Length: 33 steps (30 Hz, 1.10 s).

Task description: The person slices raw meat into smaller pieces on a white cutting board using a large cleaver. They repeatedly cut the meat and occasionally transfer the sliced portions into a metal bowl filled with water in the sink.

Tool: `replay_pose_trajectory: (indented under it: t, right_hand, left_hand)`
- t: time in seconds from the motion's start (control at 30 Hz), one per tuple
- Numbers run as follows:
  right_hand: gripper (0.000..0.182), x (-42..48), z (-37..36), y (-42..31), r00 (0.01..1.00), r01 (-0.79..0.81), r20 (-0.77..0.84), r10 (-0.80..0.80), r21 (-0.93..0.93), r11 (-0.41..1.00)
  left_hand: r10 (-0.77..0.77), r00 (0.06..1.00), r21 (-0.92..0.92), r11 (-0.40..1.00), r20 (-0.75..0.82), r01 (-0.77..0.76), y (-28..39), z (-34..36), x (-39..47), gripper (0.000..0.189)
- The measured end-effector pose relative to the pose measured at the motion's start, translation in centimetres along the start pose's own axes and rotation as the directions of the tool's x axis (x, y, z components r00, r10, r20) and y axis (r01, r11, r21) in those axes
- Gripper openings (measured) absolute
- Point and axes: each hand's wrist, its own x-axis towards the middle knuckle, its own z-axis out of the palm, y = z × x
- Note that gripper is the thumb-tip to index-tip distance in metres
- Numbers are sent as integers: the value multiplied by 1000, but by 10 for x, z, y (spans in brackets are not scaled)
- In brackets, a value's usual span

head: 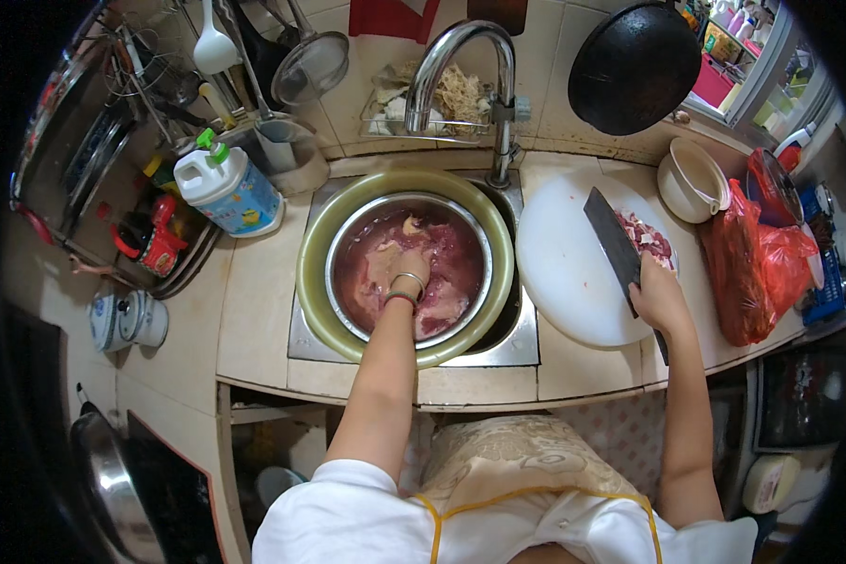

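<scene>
My left hand (410,266) reaches into a steel bowl (488,243) of reddish water, among pieces of raw meat (443,304); its fingers are under the surface, so whether they grip anything is hidden. The bowl sits inside a larger olive-green basin (502,282) over the sink. To the right, my right hand (654,290) is closed around a cleaver (612,240), its dark blade lying over a round white cutting board (557,247). Chopped meat (645,236) is heaped beside the blade at the board's right side.
A chrome faucet (502,141) arches behind the basin. Red plastic bags (740,275) and a cream pot (687,180) stand right of the board. A white detergent jug (229,190) stands on the left. A black wok (634,67) hangs on the wall.
</scene>
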Motion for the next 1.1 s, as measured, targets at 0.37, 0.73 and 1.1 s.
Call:
replay_pose_trajectory:
  t: [0.37,0.73,1.1]
  right_hand:
    - [23,-4,6,-8,998,20,-60,-21,-26,999]
    - [21,-8,6,-1,995,-17,-101,21,42,999]
    - [32,12,-1,51,991,-113,99,86,318,941]
  left_hand:
    - [-118,967,-540,841,-226,-23,-27,-16,6,51]
    - [37,961,-399,905,-273,-147,51,-127,-35,36]
    - [240,957,-914,328,-166,-240,164,-178,-48,33]
